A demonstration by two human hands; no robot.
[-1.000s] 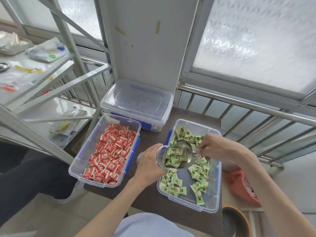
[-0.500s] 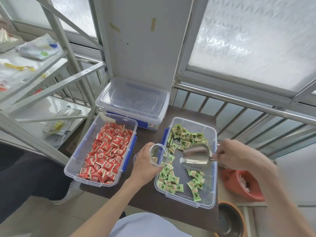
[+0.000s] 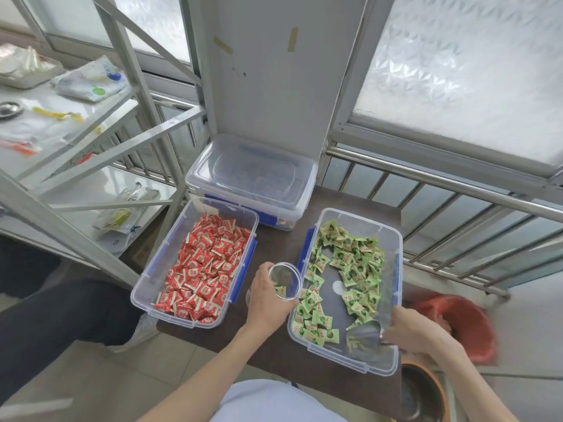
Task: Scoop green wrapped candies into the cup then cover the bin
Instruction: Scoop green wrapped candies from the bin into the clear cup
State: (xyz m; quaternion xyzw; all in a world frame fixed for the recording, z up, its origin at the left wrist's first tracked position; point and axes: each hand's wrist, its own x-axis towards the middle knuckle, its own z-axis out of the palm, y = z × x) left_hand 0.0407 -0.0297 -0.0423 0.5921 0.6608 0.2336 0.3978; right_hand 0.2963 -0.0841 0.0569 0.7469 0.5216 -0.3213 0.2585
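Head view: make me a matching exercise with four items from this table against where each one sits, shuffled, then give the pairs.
Column one:
1. Clear round plastic cup
2. Shiny metal scoop
3. Red wrapped candies
4. Clear lidded plastic bin

Column two:
A. At the back of the table, closed
B. In the left hand
C. In the open bin on the left
D. In the right hand, low in the green wrapped candies bin

Pairs: 1-B, 2-D, 3-C, 4-A

Scoop [image 3: 367, 330] emptied and dropped from mid-bin down to near right corner of green-candy bin [image 3: 396, 239]; green candies [image 3: 280, 290] now in cup [image 3: 285, 284].
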